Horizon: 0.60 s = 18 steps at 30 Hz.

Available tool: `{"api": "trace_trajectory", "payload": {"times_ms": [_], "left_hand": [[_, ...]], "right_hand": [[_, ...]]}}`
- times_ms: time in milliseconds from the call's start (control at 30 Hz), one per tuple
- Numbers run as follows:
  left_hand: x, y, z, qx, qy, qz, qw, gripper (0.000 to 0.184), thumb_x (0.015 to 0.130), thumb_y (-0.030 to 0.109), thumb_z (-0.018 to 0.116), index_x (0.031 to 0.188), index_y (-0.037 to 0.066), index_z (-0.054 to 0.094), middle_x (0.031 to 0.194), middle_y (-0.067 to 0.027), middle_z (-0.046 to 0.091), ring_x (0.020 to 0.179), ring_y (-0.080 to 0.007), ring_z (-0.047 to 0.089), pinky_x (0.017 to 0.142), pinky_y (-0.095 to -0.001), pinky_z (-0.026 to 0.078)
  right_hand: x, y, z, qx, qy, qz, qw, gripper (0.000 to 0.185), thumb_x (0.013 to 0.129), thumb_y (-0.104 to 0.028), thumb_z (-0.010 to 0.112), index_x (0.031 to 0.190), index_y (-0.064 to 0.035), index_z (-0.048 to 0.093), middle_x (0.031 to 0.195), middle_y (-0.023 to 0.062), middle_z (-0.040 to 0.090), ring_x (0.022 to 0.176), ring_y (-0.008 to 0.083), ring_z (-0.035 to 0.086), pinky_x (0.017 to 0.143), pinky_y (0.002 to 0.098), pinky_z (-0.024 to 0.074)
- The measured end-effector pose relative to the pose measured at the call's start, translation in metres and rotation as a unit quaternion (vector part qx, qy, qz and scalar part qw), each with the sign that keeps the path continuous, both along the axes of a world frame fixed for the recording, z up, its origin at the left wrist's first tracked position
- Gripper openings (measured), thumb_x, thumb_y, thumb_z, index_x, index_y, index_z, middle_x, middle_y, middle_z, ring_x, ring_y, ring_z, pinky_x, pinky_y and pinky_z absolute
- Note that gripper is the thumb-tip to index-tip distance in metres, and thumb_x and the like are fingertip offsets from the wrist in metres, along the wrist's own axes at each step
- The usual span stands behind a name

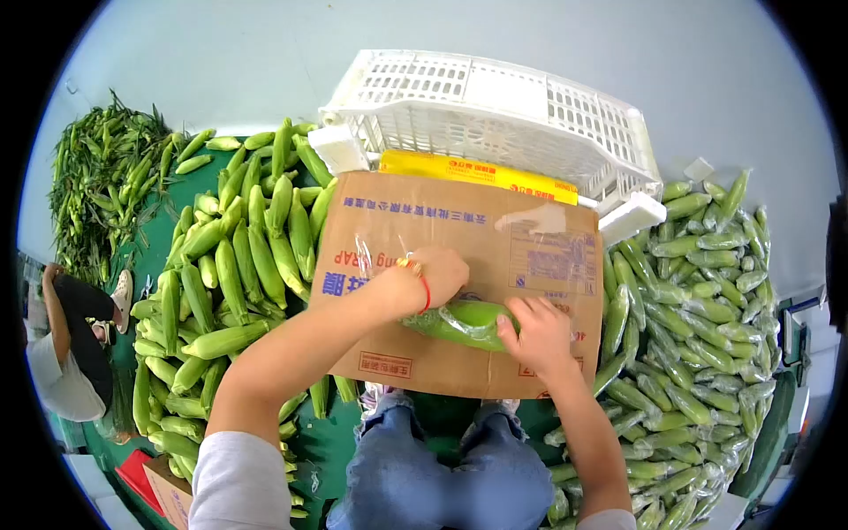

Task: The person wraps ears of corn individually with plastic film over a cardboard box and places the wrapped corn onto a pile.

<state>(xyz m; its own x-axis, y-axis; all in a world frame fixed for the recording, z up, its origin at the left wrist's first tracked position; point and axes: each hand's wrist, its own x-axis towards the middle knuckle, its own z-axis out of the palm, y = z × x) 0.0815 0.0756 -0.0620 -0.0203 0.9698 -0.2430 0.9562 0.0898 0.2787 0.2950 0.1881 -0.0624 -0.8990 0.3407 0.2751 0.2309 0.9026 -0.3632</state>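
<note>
An ear of corn (pixel 468 323) in a green husk, with clear plastic film around it, lies crosswise on a cardboard box (pixel 459 375). My right hand (pixel 539 334) grips its right end, thumb on the near side and fingers at the far side. My left hand (pixel 442 270), below a wrist with a red string bracelet (pixel 426 291), is closed just above the corn's left part. What its fingers hold is hidden. Bits of clear film shine on the box near the left hand.
Unwrapped corn (pixel 234 265) is piled at left, husk leaves (pixel 102 177) beyond. Film-wrapped corn (pixel 685 327) is heaped at right. A white plastic crate (pixel 495 132) and yellow box (pixel 473 173) stand behind the cardboard. Another person (pixel 62 353) sits at far left.
</note>
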Motion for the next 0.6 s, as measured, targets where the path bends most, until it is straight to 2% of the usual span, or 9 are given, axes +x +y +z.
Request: {"api": "trace_trajectory", "payload": {"times_ms": [33,100,167,267,367,433,467,533,600], "left_hand": [[0.015,-0.008,0.004,-0.009,0.047,0.055,0.997,0.014,0.081,0.019,0.064,0.085,0.007,0.070,0.086,-0.0165,0.068,0.073,-0.0342,0.066,0.067,-0.0446,0.052],[0.042,-0.050,0.024,0.033,-0.021,0.058,0.998,0.020,0.081,0.023,0.065,0.091,0.006,0.068,0.081,-0.0165,0.067,0.064,-0.0364,0.065,0.063,-0.0451,0.053],[0.089,-0.093,0.050,0.013,-0.067,0.166,0.984,0.035,0.084,0.030,0.064,0.108,0.004,0.062,0.093,-0.0202,0.065,0.079,-0.0380,0.065,0.073,-0.0453,0.053],[0.104,-0.112,0.026,0.187,-0.084,0.180,0.962,0.050,0.087,0.035,0.062,0.123,0.001,0.052,0.112,-0.0236,0.055,0.100,-0.0405,0.058,0.087,-0.0458,0.049],[0.083,-0.094,0.011,0.173,-0.076,0.173,0.967,0.057,0.087,0.035,0.062,0.129,-0.002,0.048,0.124,-0.0238,0.045,0.114,-0.0403,0.047,0.097,-0.0447,0.042],[0.066,-0.075,0.004,0.244,-0.055,0.212,0.945,0.040,0.087,0.024,0.063,0.117,0.000,0.053,0.116,-0.0225,0.048,0.104,-0.0398,0.049,0.091,-0.0457,0.044],[0.055,-0.064,0.003,0.276,-0.043,0.226,0.933,0.035,0.087,0.021,0.063,0.113,0.000,0.054,0.112,-0.0217,0.049,0.101,-0.0389,0.050,0.088,-0.0456,0.045],[0.050,-0.055,0.001,0.328,-0.074,0.226,0.914,0.017,0.086,0.011,0.062,0.099,0.003,0.056,0.095,-0.0172,0.053,0.085,-0.0353,0.054,0.076,-0.0448,0.047],[0.066,-0.076,0.015,0.201,-0.060,0.189,0.959,0.025,0.084,0.014,0.065,0.105,0.002,0.057,0.098,-0.0163,0.057,0.088,-0.0333,0.057,0.077,-0.0416,0.049]], "right_hand": [[0.000,-0.004,0.007,-0.003,-0.049,-0.004,0.999,0.023,0.086,-0.030,0.058,0.082,-0.0075,0.062,0.070,0.0138,0.063,0.066,0.0338,0.063,0.057,0.0447,0.0503],[0.007,-0.019,0.017,-0.043,-0.170,0.009,0.985,0.029,0.089,-0.035,0.055,0.085,-0.0066,0.060,0.068,0.0172,0.064,0.065,0.0365,0.065,0.056,0.0455,0.0511],[0.004,-0.031,0.044,-0.103,-0.296,0.034,0.949,0.042,0.093,-0.046,0.049,0.095,-0.0053,0.056,0.067,0.0218,0.065,0.067,0.0398,0.066,0.058,0.0473,0.0527],[0.012,-0.030,0.027,-0.143,-0.233,0.029,0.961,0.048,0.088,-0.051,0.058,0.108,-0.0067,0.056,0.075,0.0185,0.066,0.068,0.0382,0.066,0.059,0.0498,0.0519],[0.014,-0.024,0.018,-0.052,-0.065,0.072,0.994,0.056,0.080,-0.051,0.067,0.114,-0.0084,0.057,0.096,0.0153,0.065,0.083,0.0329,0.065,0.068,0.0446,0.0524],[0.005,-0.020,0.025,0.075,0.034,0.189,0.978,0.063,0.073,-0.049,0.074,0.118,-0.0091,0.057,0.113,0.0123,0.060,0.097,0.0299,0.061,0.076,0.0398,0.0519],[0.001,-0.030,0.029,0.124,-0.007,0.203,0.971,0.065,0.068,-0.050,0.076,0.116,-0.0096,0.057,0.116,0.0091,0.054,0.106,0.0281,0.052,0.083,0.0363,0.0492],[-0.009,-0.028,0.019,0.166,-0.045,0.175,0.969,0.066,0.067,-0.050,0.076,0.116,-0.0092,0.057,0.112,0.0084,0.054,0.105,0.0268,0.052,0.081,0.0345,0.0499],[-0.010,-0.029,0.023,0.166,-0.104,0.173,0.965,0.066,0.069,-0.051,0.075,0.116,-0.0087,0.056,0.107,0.0076,0.054,0.102,0.0246,0.054,0.078,0.0331,0.0509]]}}
